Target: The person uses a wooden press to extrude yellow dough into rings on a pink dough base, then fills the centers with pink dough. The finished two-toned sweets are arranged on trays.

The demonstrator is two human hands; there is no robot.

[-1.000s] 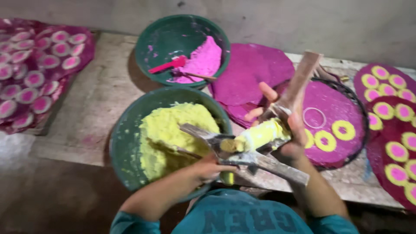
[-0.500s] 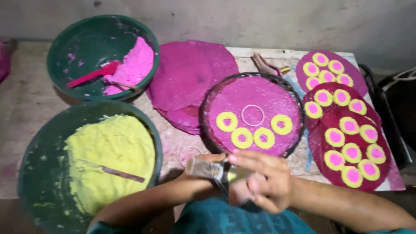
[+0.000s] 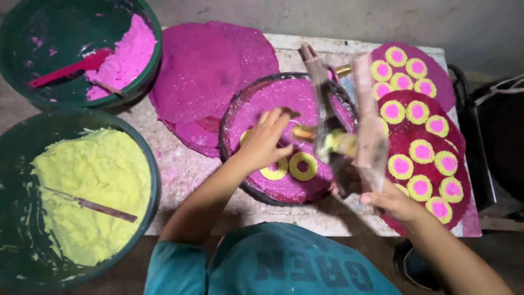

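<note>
Left hand [image 3: 266, 139]: curled over the round pink-coated tray [image 3: 240, 109], fingers bent at the nozzle end of the press; what is gripped cannot be told.
Right hand [image 3: 392, 201]: closed around the lower handles of the two-handled dough press [image 3: 349, 128], which is blurred.
Press: held above the tray's right side, yellow dough seen at its middle.
Yellow rings [image 3: 303, 166]: laid on the tray beneath the left hand.
Yellow dough bowl [image 3: 82, 191]: lower left, a stick laid in it.
Pink dough bowl [image 3: 82, 49]: upper left.

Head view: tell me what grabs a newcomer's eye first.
The round magenta tray at centre, bearing yellow dough rings, with the left hand over it and the right hand gripping a blurred long-handled press. At left, a green bowl of yellow dough; at right, magenta discs with yellow-and-pink rounds.
</note>
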